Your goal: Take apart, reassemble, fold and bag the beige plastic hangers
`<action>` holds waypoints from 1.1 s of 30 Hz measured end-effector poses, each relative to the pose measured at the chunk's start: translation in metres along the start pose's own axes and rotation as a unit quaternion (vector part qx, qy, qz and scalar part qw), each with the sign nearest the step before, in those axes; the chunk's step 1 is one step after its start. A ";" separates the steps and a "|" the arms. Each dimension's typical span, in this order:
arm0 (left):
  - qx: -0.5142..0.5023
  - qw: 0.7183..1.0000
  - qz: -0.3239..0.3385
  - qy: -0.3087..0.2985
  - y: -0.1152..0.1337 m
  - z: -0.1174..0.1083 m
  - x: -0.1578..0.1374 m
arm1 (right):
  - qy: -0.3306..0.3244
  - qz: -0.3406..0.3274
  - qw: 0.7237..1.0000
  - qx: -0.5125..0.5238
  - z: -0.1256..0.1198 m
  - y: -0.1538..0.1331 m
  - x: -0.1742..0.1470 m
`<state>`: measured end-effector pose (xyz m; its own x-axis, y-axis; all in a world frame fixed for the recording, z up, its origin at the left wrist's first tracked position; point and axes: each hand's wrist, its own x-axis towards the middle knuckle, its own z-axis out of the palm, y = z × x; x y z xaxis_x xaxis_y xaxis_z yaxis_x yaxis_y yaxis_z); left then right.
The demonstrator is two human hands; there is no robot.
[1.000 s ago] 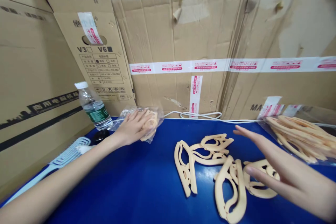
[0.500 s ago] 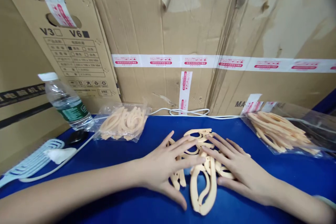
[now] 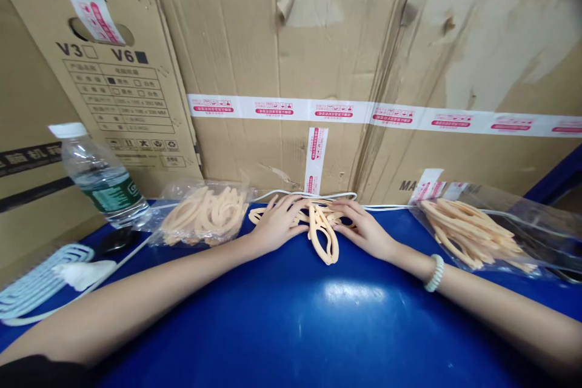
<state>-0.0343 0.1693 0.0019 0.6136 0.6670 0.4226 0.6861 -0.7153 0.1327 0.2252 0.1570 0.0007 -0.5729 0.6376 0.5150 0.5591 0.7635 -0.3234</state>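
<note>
Hangers (image 3: 317, 217): pale tan, smooth, openwork, folded into leaf-like loops. Loose, out of wrapping. Gathered in one low, overlapping heap at the far edge of the blue table (image 3: 291, 327), about mid-width. Front hanger (image 3: 335, 250) most exposed: narrow end up on the heap, rounded end toward the near side, slightly aslant, long opening between its curved arms. Left hanger (image 3: 252, 216) juts sideways, loop end showing. Others largely hidden; count unclear.
</note>
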 end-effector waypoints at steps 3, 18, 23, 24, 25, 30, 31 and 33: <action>-0.005 1.000 -0.003 0.013 0.011 -0.007 -0.007 | 0.035 0.007 0.999 -0.021 -0.009 -0.007 -0.006; -0.070 0.986 0.078 -0.130 0.091 -0.028 -0.058 | -0.110 0.061 0.979 -0.159 -0.011 -0.041 -0.043; -0.093 0.987 0.080 -0.109 0.080 -0.035 -0.065 | -0.113 0.064 0.982 -0.134 -0.007 -0.030 -0.038; -0.098 0.988 0.066 -0.101 0.078 -0.036 -0.066 | -0.112 0.066 0.983 -0.131 -0.006 -0.030 -0.037; -0.100 0.990 0.048 -0.088 0.076 -0.037 -0.066 | -0.110 0.070 0.983 -0.129 -0.006 -0.030 -0.037; -0.046 0.997 -0.061 -0.030 0.071 -0.029 -0.056 | -0.077 0.112 0.986 -0.095 -0.003 -0.046 -0.041; -0.037 0.996 -0.075 -0.036 0.071 -0.027 -0.054 | -0.066 0.125 0.987 -0.070 -0.002 -0.051 -0.042; -0.038 0.994 -0.084 -0.052 0.071 -0.022 -0.051 | -0.049 0.153 0.987 -0.008 -0.001 -0.060 -0.044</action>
<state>-0.0252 0.0797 0.0099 0.5326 0.7936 0.2942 0.7531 -0.6030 0.2631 0.2172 0.0829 -0.0019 -0.4308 0.8454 0.3158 0.7236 0.5327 -0.4389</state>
